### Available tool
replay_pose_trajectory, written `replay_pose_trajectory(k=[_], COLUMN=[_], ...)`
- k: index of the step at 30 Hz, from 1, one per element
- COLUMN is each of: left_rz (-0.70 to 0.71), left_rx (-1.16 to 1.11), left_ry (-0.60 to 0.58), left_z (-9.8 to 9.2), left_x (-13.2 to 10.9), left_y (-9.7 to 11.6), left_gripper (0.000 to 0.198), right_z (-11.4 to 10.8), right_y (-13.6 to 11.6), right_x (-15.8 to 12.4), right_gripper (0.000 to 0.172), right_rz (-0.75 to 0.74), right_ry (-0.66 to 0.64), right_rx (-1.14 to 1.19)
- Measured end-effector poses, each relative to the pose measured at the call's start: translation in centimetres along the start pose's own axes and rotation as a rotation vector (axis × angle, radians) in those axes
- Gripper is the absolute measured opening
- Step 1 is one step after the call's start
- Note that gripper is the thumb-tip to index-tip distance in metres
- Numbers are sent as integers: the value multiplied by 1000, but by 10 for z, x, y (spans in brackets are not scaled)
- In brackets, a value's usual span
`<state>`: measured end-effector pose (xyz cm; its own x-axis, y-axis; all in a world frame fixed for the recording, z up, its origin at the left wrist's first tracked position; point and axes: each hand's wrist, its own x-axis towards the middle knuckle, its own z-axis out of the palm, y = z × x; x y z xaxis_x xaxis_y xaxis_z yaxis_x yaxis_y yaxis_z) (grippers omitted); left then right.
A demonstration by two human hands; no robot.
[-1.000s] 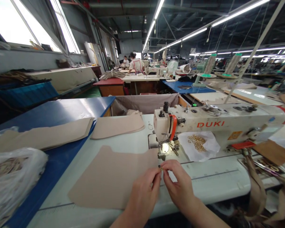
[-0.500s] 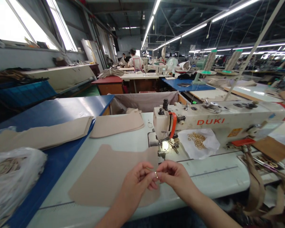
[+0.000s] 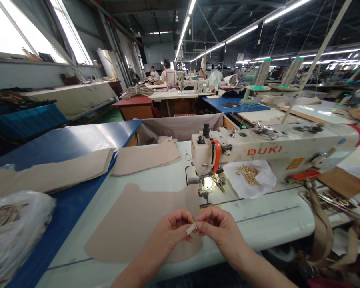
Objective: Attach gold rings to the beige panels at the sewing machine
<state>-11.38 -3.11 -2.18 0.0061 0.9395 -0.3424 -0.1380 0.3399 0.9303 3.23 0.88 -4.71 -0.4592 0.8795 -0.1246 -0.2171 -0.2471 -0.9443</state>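
Note:
My left hand [image 3: 174, 230] pinches a short pale strip [image 3: 191, 229] between thumb and fingers. At the strip's upper end, a small gold-coloured metal ring [image 3: 195, 225] sits in the pinch of my right hand [image 3: 217, 226]. Both hands meet just above the table's near part, fingertips almost touching. Beneath and to their left lies a flat beige cut panel [image 3: 138, 218], its right edge close to the sewing machine's needle plate. On white paper [image 3: 264, 188] under the machine arm rests a pile of gold metal rings [image 3: 247, 175].
A sewing machine [image 3: 276, 148] stands at right on a pale green table [image 3: 276, 216]. Stacked beige pieces [image 3: 147, 159] lie behind the panel, more [image 3: 54, 170] on the blue table at left beside a plastic bag [image 3: 27, 228]. Fabric strips [image 3: 321, 228] hang at right.
The pale strip now shows between my fingers, where only the gold ring was visible before. My hands have shifted slightly down. The view has moved a little.

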Motion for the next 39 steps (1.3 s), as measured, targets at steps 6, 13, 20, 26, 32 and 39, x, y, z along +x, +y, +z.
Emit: replay_pose_trajectory(k=[6, 13, 20, 26, 32, 39], left_rz=[48, 68, 111, 209, 211, 357], left_rx=[53, 293, 235, 208, 233, 351], left_ry=[-5, 152, 186, 234, 225, 260], left_z=[-3, -1, 6, 8, 9, 8], left_x=[0, -7, -11, -10, -10, -12], left_y=[1, 3, 7, 5, 1, -7], left_gripper=[13, 5, 14, 12, 15, 8], right_z=[3, 0, 0, 3, 0, -6], right_y=[-6, -8, 2, 5, 3, 1], right_x=[-15, -20, -17, -13, -13, -12], right_gripper=[15, 8, 9, 12, 13, 21], right_rz=[-149, -359, -320, -272, -246, -89], right_ry=[-81, -83, 24, 123, 88, -14], right_rx=[-267, -552, -351, -319, -291, 11])
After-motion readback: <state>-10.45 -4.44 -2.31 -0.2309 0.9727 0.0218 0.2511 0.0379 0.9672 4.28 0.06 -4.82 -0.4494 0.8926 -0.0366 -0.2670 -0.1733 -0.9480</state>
